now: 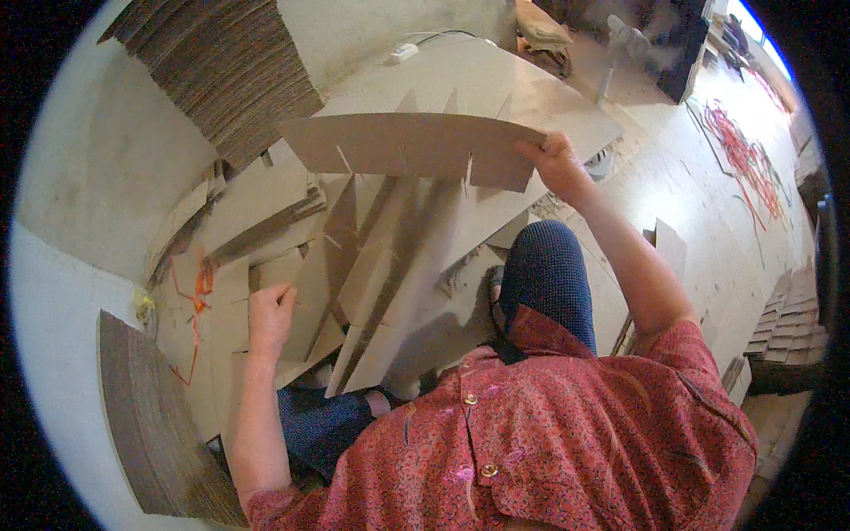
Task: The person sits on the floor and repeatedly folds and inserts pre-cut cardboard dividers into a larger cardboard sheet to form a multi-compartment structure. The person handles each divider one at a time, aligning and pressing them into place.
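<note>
My right hand (556, 162) grips the right end of a long slotted cardboard strip (407, 146) and holds it up across the view. Several slits are cut into its lower edge. My left hand (268, 316) rests lower left with fingers curled on the edge of a cardboard piece (297, 283) in a loose pile. Below the raised strip, more slotted cardboard strips (381, 265) stand interlocked at angles over a flat sheet.
A tall stack of corrugated cardboard (226, 66) stands at the upper left, another stack (146, 425) at the lower left. A large flat board (549, 97) lies behind. Orange straps (199, 292) lie left, red cords (744, 155) at right. My knee (549, 265) is centre.
</note>
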### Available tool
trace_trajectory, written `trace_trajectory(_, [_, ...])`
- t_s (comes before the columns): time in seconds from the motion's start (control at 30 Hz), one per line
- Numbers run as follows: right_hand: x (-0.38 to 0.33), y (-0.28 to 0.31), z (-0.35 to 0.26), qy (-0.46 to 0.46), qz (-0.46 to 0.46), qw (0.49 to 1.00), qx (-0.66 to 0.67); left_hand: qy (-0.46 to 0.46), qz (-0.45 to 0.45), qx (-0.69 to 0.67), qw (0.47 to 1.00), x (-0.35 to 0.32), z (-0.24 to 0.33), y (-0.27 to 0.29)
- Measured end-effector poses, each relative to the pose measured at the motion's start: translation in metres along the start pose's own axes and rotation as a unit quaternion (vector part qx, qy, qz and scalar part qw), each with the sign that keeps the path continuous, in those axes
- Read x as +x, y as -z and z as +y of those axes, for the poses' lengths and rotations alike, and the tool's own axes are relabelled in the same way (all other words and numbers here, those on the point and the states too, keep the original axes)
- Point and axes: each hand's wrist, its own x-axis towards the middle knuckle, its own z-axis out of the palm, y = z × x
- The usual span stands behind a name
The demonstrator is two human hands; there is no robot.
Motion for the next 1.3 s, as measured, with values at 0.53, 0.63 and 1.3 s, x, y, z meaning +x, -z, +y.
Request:
trace_trajectory(0.53, [-0.041, -0.029, 0.023, 0.089, 0.053, 0.992, -0.070, -0.064, 0.070, 0.020, 0.995, 0.004, -0.008, -0.009])
trace_trajectory(0.63, [-0.043, -0.038, 0.006, 0.017, 0.078, 0.997, 0.011, -0.149, 0.102, 0.046, 0.982, 0.017, 0.041, -0.009])
trace_trajectory(1.3, [-0.069, -0.042, 0.032, 0.126, 0.046, 0.981, -0.143, -0.099, -0.118, 0.031, 0.988, 0.117, 0.114, -0.108])
